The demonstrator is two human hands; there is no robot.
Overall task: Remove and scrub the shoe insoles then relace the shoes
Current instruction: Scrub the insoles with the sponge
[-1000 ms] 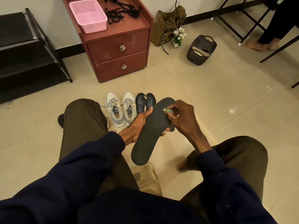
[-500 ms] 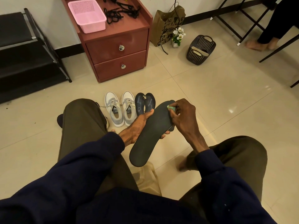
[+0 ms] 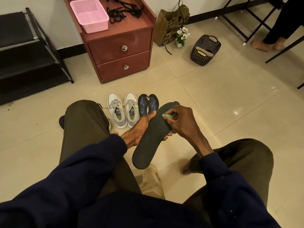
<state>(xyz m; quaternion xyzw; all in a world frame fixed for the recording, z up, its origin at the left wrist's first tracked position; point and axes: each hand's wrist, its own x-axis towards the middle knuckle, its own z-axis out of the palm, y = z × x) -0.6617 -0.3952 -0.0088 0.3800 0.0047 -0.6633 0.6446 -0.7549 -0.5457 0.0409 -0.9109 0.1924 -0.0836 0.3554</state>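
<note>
The right hand (image 3: pixel 181 122) has drawn the small green scrubber (image 3: pixel 165 115) back from the toe edge of the black insole (image 3: pixel 151 142), a little toward its middle, since half a second ago. The insole itself has hardly shifted.

The right hand's fingers are curled tight and pinch the scrubber, which is pressed on the insole's upper face. The left hand (image 3: pixel 139 129) holds the insole from beneath: its thumb lies along the near-left edge, just beside the scrubber, and its fingertips (image 3: pixel 168 137) curl up round the opposite edge, below the right hand's knuckles. The insole slants in the air between the knees, toe end beyond the right fingers, heel end hanging below both wrists.

Just past the left thumb tip, two dark insoles (image 3: pixel 148 104) lie side by side on the tiled floor (image 3: pixel 213 104), touching each other. Left of them stands a pair of grey and white shoes (image 3: pixel 122 111), laced, toes pointing away. Well beyond the fingers is a red-brown drawer cabinet (image 3: pixel 121 46) with a pink basket (image 3: pixel 89 15) and loose black laces (image 3: pixel 123 12) on top. To the right of it are a paper bag (image 3: pixel 171 25) and a dark basket (image 3: pixel 205 50).
</note>
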